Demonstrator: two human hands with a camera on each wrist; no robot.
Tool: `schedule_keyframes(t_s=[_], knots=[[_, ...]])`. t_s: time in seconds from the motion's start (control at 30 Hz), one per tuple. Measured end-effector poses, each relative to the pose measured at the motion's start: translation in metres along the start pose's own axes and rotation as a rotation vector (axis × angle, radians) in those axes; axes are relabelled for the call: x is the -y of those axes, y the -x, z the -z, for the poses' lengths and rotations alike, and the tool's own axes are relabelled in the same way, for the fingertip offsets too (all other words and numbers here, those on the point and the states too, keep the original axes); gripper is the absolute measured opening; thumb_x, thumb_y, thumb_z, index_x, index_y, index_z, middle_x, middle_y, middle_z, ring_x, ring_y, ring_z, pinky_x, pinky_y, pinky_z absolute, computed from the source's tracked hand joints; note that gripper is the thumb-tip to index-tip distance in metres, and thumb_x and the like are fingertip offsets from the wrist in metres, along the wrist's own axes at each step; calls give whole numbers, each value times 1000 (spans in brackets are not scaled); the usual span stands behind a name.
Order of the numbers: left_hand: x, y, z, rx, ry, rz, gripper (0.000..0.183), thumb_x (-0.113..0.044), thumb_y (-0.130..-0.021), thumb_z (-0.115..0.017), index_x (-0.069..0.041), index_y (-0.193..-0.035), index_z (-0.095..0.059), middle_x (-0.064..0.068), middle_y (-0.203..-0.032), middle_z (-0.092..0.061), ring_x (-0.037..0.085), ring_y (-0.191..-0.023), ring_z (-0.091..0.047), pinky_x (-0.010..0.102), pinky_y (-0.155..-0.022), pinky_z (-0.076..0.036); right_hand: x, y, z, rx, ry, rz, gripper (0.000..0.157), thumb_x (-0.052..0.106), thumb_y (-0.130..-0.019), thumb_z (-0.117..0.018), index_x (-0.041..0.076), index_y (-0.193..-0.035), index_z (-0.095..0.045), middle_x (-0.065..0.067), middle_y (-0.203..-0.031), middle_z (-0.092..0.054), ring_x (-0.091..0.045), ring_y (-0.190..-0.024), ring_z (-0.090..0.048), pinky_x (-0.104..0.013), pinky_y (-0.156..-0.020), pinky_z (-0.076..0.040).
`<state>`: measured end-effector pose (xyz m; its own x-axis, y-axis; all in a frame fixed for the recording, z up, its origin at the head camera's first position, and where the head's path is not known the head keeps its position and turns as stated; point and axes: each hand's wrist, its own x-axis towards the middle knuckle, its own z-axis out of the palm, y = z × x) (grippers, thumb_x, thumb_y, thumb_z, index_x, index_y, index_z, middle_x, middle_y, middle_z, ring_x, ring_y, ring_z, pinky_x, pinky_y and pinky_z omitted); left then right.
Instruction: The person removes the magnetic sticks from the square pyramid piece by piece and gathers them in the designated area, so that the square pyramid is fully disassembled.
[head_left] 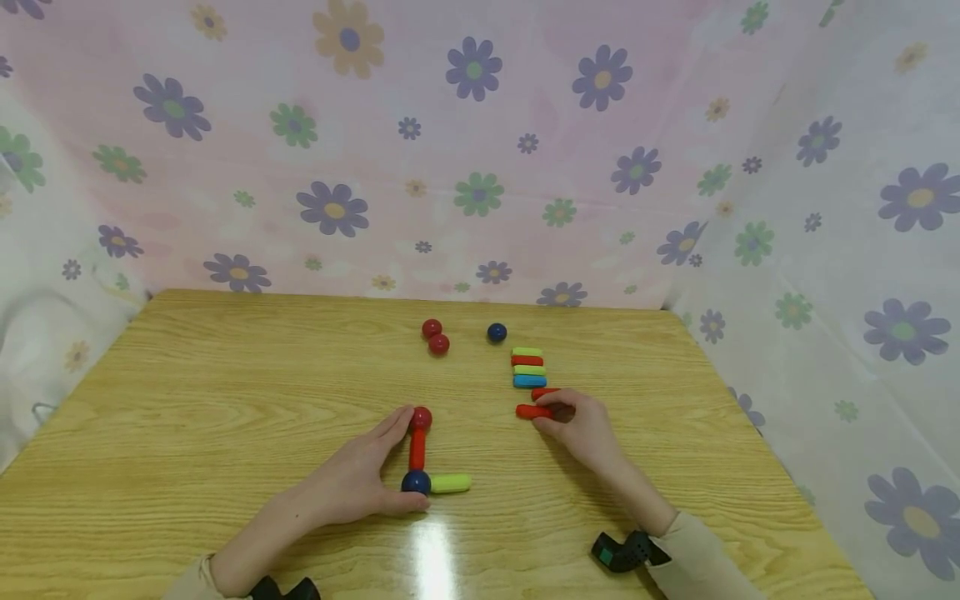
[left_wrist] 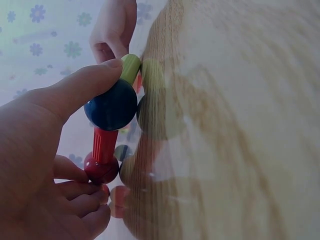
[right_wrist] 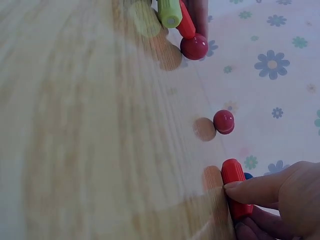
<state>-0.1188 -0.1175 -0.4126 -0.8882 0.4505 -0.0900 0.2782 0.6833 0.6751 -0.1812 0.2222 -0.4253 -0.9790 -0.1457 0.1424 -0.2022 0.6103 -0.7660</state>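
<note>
My left hand [head_left: 352,479] holds an L-shaped piece of magnetic balls and rods on the table. The thumb lies along the dark blue ball [head_left: 416,482], and the fingertips touch the red ball [head_left: 422,418] at the far end. A red rod [head_left: 417,450] joins the two balls, and a yellow-green rod [head_left: 451,483] sticks out rightward from the blue one. Over on the right, my right hand [head_left: 583,427] pinches another red rod [right_wrist: 235,187] between thumb and fingers, low at the tabletop. Just beyond it lies one more red rod [head_left: 542,392], partly hidden by the fingers.
Behind my right hand is a row of rods: a blue rod [head_left: 529,382] nearest, then yellow-green and red ones. Two red balls [head_left: 435,337] and a dark blue ball [head_left: 497,332] sit farther back. Flowered cloth [head_left: 480,167] hangs behind the wooden table [head_left: 262,375].
</note>
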Motion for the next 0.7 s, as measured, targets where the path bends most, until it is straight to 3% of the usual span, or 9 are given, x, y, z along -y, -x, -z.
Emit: schedule_keyframes(t_s=[0.7], knots=[[1, -1, -1, -3, 4, -2, 119, -65, -74, -78, -8, -160, -20, 11, -166, -21, 37, -148, -31, 58, -115, -34, -1, 0, 6, -67, -3, -50, 21, 4, -84, -79, 4, -104, -73, -13, -108, -72, -25, -90, -70, -21, -70, -55]])
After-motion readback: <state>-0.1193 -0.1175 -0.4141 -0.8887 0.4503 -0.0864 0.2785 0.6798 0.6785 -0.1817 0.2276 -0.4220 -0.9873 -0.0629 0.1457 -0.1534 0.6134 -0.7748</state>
